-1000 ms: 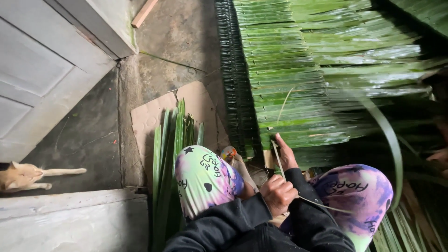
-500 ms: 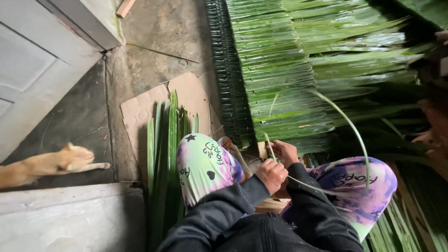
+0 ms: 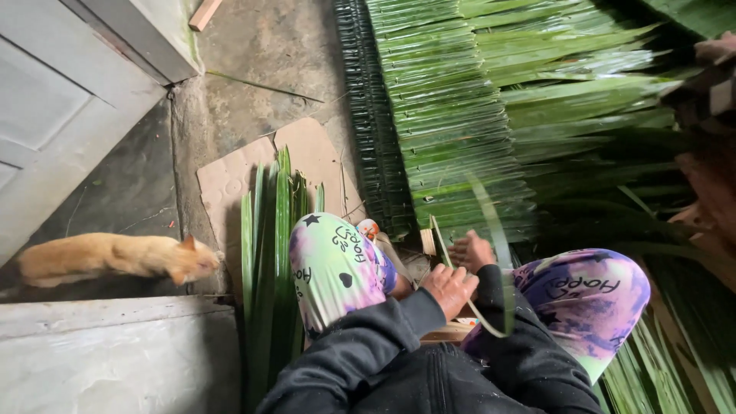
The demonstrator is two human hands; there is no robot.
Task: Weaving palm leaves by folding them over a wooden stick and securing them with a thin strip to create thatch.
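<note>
Between hands, leaf strip [image 3: 491,222] upright, arching.

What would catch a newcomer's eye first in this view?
The big panel of stitched green palm leaves fills the upper middle. Below it, the left hand and right hand work a thin leaf strip between brightly patterned knees. An orange cat walks in at left.

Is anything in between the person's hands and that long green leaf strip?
No. Both the left hand and the right hand are already on the leaf strip, which curves up over the woven leaf panel.
</note>
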